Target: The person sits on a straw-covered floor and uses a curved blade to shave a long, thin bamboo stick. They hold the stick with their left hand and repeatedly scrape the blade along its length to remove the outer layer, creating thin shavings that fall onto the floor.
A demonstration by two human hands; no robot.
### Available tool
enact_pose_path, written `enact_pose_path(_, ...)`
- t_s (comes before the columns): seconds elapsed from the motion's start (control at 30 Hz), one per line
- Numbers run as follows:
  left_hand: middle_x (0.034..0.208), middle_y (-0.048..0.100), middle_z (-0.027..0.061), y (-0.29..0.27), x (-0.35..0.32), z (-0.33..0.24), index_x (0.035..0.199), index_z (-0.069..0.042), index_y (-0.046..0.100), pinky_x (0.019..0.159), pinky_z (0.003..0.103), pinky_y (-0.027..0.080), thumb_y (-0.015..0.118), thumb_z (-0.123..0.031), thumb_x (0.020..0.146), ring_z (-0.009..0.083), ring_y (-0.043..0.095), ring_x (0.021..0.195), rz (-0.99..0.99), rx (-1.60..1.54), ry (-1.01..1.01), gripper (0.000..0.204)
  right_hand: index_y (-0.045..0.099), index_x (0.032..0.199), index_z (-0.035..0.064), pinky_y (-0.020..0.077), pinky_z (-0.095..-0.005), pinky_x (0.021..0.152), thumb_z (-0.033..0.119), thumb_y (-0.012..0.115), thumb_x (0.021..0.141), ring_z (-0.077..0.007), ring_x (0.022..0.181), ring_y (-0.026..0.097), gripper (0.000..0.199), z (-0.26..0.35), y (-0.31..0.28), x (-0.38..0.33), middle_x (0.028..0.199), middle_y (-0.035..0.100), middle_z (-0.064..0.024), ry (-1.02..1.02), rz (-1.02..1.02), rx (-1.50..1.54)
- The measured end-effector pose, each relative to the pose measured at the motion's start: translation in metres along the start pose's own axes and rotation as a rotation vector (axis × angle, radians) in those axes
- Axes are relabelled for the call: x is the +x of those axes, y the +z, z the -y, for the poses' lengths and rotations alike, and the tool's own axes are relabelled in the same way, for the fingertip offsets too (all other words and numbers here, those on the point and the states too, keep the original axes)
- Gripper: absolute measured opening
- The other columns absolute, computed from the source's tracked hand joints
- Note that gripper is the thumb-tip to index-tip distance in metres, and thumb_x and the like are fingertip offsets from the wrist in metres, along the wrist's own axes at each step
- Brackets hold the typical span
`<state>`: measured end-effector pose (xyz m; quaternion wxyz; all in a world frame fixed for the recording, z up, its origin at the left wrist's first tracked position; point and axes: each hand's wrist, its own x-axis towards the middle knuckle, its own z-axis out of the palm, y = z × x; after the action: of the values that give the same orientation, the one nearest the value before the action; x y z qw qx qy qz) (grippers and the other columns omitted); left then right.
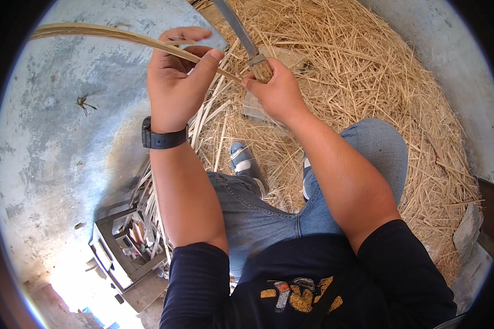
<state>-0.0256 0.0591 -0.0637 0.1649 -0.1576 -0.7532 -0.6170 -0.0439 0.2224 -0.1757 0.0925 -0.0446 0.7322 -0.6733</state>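
A bundle of long, thin bamboo strips (99, 32) runs from the upper left across my left hand (173, 88). That hand's thumb rests along the strips, with its fingers curled behind them. My right hand (282, 94) is closed round the wooden handle of a knife (237, 26), whose long straight blade points up and away from me. Between the thumb and forefinger of the right hand, the narrow end of the strips appears pinched. Both hands are close together, above the shaving-strewn floor. A black watch sits on my left wrist.
Pale shavings (362, 71) cover the floor ahead and to the right. At left is a worn blue-grey wall (55, 137). Loose pale strips (211, 112) lean beside my left forearm. A wooden box (127, 247) with assorted bits stands at lower left. A flat slab (258, 107) lies below the right hand.
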Motion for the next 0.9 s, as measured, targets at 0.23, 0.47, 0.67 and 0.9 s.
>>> enact_pose_path(0.23,0.133,0.056,0.0141,0.015,0.003,0.005,0.142,-0.002,0.042,0.08,0.031,0.059,0.086,-0.006,0.083,0.0207,0.069,0.107,-0.158,0.229,0.204,0.074,0.067,0.112,0.0024,0.0539,-0.037,0.073,0.018,0.079,0.087,-0.0213,0.081,0.069,0.032,-0.004,-0.004,0.004,0.092,0.072,-0.0109,0.028,-0.025,0.069)
enact_pose_path(0.47,0.134,0.059,0.0126,0.019,0.002,0.016,0.15,-0.005,0.041,0.082,0.035,0.057,0.09,-0.015,0.079,0.02,0.068,0.108,-0.072,0.425,0.281,0.087,0.068,0.11,0.0038,0.0544,-0.0364,0.074,0.017,0.08,0.087,-0.0206,0.081,0.07,0.029,-0.009,-0.006,0.008,0.091,0.073,-0.0094,0.048,-0.062,0.101)
enact_pose_path(0.67,0.098,0.076,0.0043,0.012,-0.006,0.029,0.131,-0.005,0.064,0.077,0.029,0.056,0.08,-0.011,0.086,0.0137,0.072,0.091,0.123,0.292,-0.067,0.049,0.068,0.112,0.0034,0.0544,-0.0363,0.075,0.017,0.082,0.086,-0.0201,0.084,0.07,0.033,-0.003,-0.007,0.005,0.094,0.073,-0.0101,0.045,-0.066,0.097)
enact_pose_path(0.9,0.096,0.073,0.0034,0.009,-0.005,0.023,0.128,-0.002,0.065,0.071,0.024,0.053,0.076,-0.006,0.089,0.0086,0.067,0.085,0.161,0.375,-0.183,0.041,0.068,0.114,0.0027,0.0546,-0.0378,0.076,0.018,0.081,0.086,-0.022,0.085,0.071,0.035,-0.006,-0.005,0.005,0.095,0.074,-0.012,0.005,-0.044,0.074)
